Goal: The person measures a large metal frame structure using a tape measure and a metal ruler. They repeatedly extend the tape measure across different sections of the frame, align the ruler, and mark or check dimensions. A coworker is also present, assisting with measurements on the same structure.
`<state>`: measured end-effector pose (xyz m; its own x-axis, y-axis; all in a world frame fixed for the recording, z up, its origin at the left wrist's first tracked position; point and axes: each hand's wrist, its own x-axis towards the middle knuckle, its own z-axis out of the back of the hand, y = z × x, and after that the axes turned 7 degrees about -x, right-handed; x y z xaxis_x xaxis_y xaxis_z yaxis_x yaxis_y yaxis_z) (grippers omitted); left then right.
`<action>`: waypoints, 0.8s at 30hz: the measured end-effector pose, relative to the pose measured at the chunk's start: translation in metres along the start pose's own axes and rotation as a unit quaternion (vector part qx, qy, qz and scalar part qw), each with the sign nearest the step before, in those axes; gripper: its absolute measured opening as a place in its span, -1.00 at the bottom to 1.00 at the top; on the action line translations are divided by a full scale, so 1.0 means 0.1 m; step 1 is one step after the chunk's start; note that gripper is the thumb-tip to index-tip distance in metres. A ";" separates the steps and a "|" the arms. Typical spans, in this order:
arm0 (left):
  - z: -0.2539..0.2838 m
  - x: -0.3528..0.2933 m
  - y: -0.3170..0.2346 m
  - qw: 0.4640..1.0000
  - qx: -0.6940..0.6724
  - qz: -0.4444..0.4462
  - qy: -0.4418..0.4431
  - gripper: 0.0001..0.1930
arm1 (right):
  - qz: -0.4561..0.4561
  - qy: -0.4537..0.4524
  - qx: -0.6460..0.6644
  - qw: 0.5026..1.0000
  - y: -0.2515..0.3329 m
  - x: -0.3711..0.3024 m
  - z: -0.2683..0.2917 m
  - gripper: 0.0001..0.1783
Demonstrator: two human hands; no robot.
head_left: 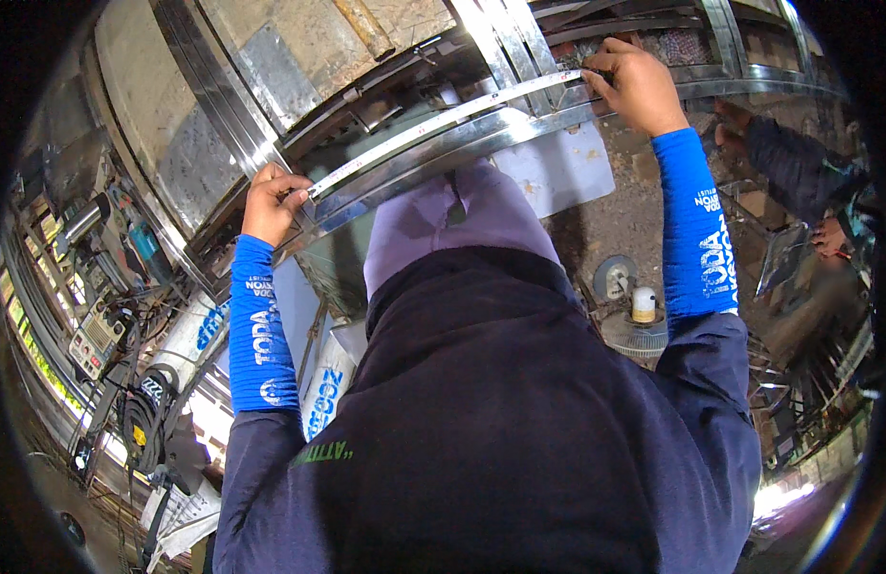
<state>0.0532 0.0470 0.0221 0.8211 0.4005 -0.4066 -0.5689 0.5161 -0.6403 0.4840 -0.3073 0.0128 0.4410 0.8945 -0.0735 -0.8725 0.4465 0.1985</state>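
This was a metalworking shop, to judge by the polished tubes of the metal frame (419, 165), with a pale tape measure (443, 117) stretched along it. Stained, scuffed panels (295, 53) filled the upper part of the view. On the left stood a box with a panel of knobs (100, 335) – very like a welding set – near thick black cables (142, 421) in loops and a long white cylinder (186, 337) with blue lettering. Lengths of bar or tube (27, 258) crowded the far left edge, and on the right a fan (636, 337) with a round wire guard stood over bare, grimy brown ground (610, 225)
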 end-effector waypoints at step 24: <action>0.05 -0.03 -0.10 1.000 -0.021 0.004 0.006 -0.84 | 0.013 -0.072 0.048 0.996 0.10 -0.07 0.06 -0.76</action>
<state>0.0562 0.0444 0.0333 0.8177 0.3946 -0.4192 -0.5726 0.4814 -0.6636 0.4737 -0.3097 0.0213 0.4493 0.8905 0.0717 -0.8630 0.4119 0.2925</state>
